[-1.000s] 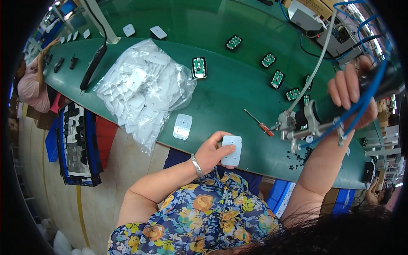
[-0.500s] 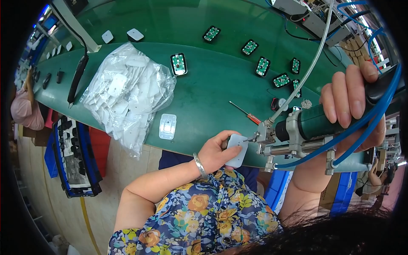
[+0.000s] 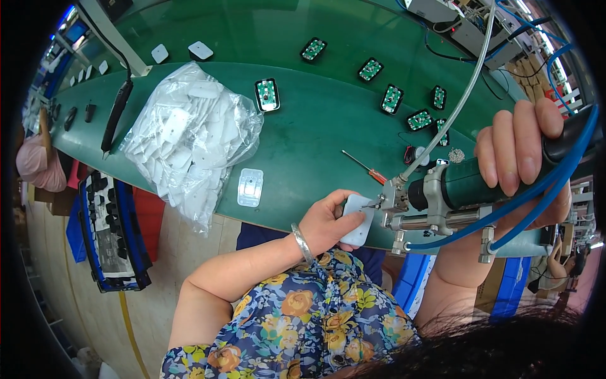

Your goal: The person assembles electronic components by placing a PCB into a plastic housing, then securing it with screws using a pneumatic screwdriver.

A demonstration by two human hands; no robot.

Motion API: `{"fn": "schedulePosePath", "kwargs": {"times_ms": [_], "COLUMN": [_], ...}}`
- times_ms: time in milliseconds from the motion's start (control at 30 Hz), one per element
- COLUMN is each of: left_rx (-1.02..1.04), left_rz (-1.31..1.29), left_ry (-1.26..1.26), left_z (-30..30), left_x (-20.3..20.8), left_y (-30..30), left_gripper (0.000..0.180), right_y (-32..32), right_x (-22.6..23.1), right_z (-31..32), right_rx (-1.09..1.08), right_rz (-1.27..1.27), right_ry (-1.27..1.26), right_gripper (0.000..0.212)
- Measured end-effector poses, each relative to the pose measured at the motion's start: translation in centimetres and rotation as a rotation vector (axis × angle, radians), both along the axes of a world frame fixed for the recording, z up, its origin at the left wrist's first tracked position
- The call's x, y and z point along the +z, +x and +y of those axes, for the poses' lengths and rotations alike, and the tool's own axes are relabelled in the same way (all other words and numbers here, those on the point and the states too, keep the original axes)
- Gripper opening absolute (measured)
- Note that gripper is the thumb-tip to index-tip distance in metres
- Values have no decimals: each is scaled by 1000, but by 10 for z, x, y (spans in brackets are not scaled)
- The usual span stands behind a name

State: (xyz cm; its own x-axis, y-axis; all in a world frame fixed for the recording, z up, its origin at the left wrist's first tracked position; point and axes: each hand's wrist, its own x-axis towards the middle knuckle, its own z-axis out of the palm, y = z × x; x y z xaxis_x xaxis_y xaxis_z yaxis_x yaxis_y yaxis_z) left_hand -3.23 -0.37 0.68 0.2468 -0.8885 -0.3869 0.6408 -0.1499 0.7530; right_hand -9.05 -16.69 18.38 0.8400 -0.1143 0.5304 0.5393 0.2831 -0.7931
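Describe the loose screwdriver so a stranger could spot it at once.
On the green table, look right of the big clear bag. A slim screwdriver lies just beyond the left hand's white plate, left of the tool in the right hand. Unlike that bulky tool, it is thin, with a red handle.

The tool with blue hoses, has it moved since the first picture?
Yes. Against the red screwdriver on the table, the tool has gone left and downward in the view, up to the white plate in the left hand.
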Motion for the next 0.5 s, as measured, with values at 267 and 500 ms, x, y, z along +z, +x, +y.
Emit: {"fn": "schedulePosePath", "kwargs": {"times_ms": [267, 500], "left_rx": [-18, 160], "left_rz": [-104, -26], "left_ry": [-15, 30], "left_z": [-10, 8], "left_x": [-8, -30], "left_y": [3, 22], "left_gripper": [27, 32], "right_y": [5, -19], "right_x": [-13, 9], "right_z": [0, -28], "right_rx": [87, -105], "right_rz": [-86, -29], "right_ry": [-152, -63], "right_gripper": [39, 42]}}
